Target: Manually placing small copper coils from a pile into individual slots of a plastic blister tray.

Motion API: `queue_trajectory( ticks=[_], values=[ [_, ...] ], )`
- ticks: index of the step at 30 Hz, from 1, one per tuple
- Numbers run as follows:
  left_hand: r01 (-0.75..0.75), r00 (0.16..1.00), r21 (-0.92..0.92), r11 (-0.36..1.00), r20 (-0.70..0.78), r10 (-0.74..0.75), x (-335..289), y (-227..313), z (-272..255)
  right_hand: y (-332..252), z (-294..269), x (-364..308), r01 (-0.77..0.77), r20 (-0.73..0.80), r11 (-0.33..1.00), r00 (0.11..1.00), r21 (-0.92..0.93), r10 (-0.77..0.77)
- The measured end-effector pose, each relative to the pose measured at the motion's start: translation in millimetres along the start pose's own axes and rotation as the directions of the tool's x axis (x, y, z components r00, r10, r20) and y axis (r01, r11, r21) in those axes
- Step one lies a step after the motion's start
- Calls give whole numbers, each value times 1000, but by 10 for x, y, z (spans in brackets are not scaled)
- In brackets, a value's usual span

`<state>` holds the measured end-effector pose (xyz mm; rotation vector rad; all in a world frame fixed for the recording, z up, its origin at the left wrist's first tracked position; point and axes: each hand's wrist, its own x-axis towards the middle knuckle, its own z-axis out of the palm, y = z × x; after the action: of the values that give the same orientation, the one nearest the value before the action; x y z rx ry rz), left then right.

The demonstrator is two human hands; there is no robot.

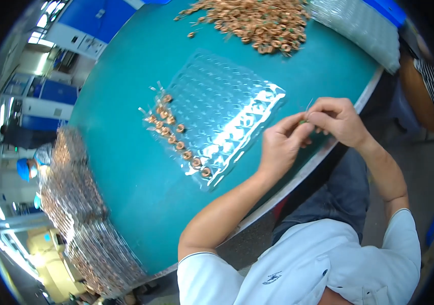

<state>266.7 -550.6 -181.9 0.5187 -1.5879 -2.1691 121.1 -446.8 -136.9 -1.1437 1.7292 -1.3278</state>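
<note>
Close together over the table's near right edge, my left hand point(282, 145) and my right hand point(340, 122) pinch a small toroidal coil point(304, 121) between their fingertips. Only a green bit of it and a thin wire lead standing up show; the fingers hide the rest. To the left of my hands lies a clear plastic blister tray point(212, 96) with rows of round pockets. Copper coils point(180, 146) sit along its left side, several of them in a row of pockets, others bunched at the tray's corner with their leads sticking out.
A large heap of copper coils point(262, 25) lies at the far side of the green table point(135, 198). Stacked clear trays point(359, 30) stand at the far right. Filled trays point(95, 229) are piled along the left edge. Beyond them is another person in a blue cap point(23, 169).
</note>
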Motion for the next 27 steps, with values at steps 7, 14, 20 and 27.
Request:
queue_trajectory(
  ticks=[7, 14, 20, 27],
  values=[
    [-228, 972, 241, 943, 110, 206, -88, -42, -250, -360, 695, 1416, 256, 108, 964, 963, -74, -248],
    [-457, 889, 354, 816, 192, 415, -131, -67, -361, -490, 1960, 2545, 208, 281, 964, 947, -165, -156],
    [-408, 912, 277, 870, 181, 369, -101, -25, -330, -392, 2391, 2767, 356, 388, 844, 901, -401, -196],
    [-417, 909, 327, 848, 171, 381, -30, -70, -281, -204, 1779, 2465, 467, 313, 730, 883, -500, -351]
  ],
)
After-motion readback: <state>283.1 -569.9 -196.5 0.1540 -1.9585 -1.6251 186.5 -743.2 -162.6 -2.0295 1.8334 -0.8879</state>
